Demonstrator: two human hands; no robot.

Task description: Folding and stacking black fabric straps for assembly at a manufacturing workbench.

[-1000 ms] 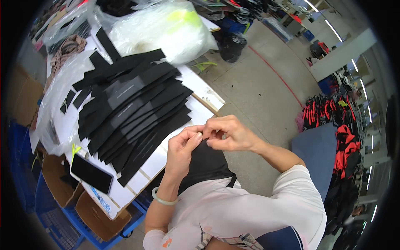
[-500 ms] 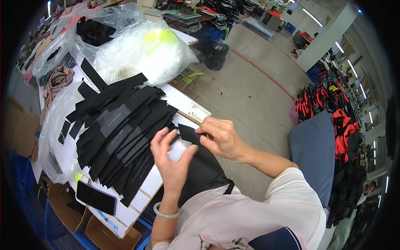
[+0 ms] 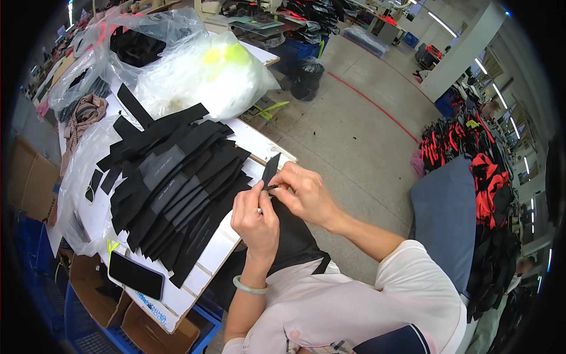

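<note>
Close together at the table's right edge, my two hands work on a small black fabric strip. My left hand pinches its lower end between thumb and fingertips. My right hand is closed at the same strip, with a dark end showing between its thumb and forefinger. One end of the strip points up and away from me. Just left of my hands lies a fanned pile of black fabric strips, some with grey printed patches. My fingers hide part of the strip I hold.
The white table bears a phone at its near corner and a clear plastic bag at the back. Cardboard boxes and blue crates stand below. Red and black garments hang at the right beside a grey-blue panel.
My left hand has gone from spread fingers to a pinch on the strip, moving right. The strip has turned from lying sideways to pointing upward, and my hands are now together.
</note>
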